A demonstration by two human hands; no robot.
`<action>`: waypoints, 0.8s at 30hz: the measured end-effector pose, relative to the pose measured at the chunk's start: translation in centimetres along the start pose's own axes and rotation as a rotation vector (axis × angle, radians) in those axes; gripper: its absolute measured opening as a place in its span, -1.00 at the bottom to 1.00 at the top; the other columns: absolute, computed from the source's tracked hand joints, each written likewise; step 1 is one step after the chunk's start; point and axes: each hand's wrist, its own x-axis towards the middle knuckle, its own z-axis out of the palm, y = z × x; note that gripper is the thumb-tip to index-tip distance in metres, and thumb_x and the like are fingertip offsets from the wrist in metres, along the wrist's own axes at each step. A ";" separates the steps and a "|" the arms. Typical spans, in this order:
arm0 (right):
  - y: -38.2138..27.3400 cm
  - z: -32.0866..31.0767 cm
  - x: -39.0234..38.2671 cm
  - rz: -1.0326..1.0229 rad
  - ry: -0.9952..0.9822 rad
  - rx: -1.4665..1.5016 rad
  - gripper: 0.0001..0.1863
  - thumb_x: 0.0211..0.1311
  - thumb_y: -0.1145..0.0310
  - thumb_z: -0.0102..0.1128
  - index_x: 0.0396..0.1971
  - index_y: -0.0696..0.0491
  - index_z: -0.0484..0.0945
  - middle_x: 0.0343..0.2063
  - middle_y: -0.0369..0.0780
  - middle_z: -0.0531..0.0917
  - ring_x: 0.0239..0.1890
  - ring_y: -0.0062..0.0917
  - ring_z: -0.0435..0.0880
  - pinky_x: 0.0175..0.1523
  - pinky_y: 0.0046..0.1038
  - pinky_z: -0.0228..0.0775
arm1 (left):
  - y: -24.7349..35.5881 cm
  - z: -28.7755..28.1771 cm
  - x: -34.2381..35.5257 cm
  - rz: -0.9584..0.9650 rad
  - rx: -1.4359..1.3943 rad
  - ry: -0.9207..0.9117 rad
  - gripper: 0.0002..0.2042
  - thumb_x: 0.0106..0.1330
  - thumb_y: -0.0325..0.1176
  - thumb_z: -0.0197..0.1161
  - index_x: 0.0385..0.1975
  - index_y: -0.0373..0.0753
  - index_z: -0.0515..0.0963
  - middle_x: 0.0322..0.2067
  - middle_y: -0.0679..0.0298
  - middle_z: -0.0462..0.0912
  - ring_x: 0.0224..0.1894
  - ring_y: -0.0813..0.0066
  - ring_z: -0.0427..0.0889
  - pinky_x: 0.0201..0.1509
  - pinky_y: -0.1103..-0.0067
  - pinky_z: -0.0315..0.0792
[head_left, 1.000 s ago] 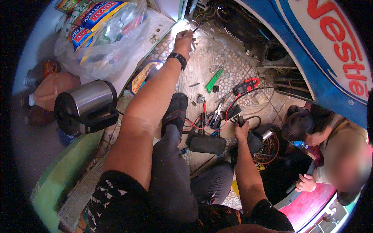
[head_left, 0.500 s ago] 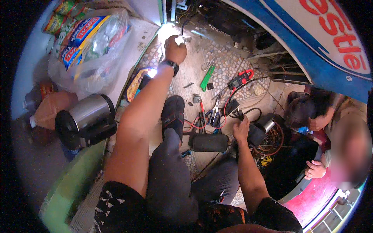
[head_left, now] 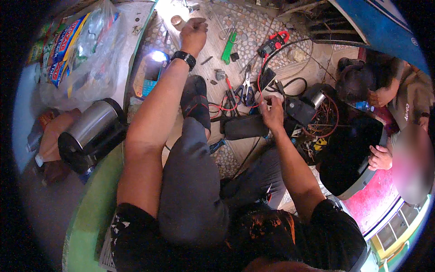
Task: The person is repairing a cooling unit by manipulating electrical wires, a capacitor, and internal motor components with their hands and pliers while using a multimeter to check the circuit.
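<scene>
My left hand (head_left: 195,36), with a dark watch on its wrist, hovers over the floor beside a small brownish ring (head_left: 176,20) in the bright corner. Its fingers are loosely bent and apart, and I see nothing in them. My right hand (head_left: 273,113) is at the right end of a black pouch (head_left: 246,127), fingers half curled and apart. A red test lead (head_left: 259,81) passes close to its fingertips; no grip on it shows. Blue-handled scissors (head_left: 246,90) and a red clamp meter (head_left: 273,44) lie farther off.
Green cable ties (head_left: 229,47) and a blue keypad phone (head_left: 152,77) lie on the floor. A steel kettle (head_left: 93,129) and a plastic bag of packets (head_left: 86,59) stand left. Tangled wires (head_left: 324,118) and another person's hand (head_left: 379,157) are at right.
The view has shifted, so the floor items sit higher. My left hand has drawn away from the lit corner, uncovering the ring. My right hand has left the black item it was holding.
</scene>
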 end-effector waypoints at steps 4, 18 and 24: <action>1.4 0.4 1.0 0.122 -0.018 0.066 -0.74 0.22 0.32 0.22 -0.15 0.12 0.54 -0.20 -0.04 0.57 -0.14 -0.17 0.60 -0.01 -0.23 0.45 | -2.6 0.1 -0.7 0.129 0.147 -0.055 -0.83 0.38 -0.50 0.12 -0.10 -0.33 0.56 -0.24 0.15 0.70 -0.25 0.44 0.67 -0.12 0.55 0.54; 0.9 -1.3 2.1 -0.047 0.024 0.004 -0.71 0.26 0.24 0.16 -0.11 0.09 0.55 -0.16 -0.02 0.56 0.01 -0.10 0.50 0.15 -0.20 0.35 | 1.0 0.5 2.6 0.203 0.273 0.247 -0.74 0.37 -0.21 0.17 -0.18 -0.28 0.60 -0.30 0.00 0.69 -0.24 0.08 0.70 -0.13 0.35 0.53; -0.6 0.3 0.7 -0.082 -0.048 -0.034 -0.70 0.26 0.23 0.18 -0.13 0.12 0.56 -0.16 0.00 0.56 -0.01 -0.09 0.52 0.12 -0.17 0.36 | 0.6 -0.6 7.3 0.390 0.277 0.354 -0.79 0.31 -0.30 0.24 -0.15 -0.26 0.59 -0.27 0.18 0.72 -0.18 0.31 0.69 -0.05 0.44 0.52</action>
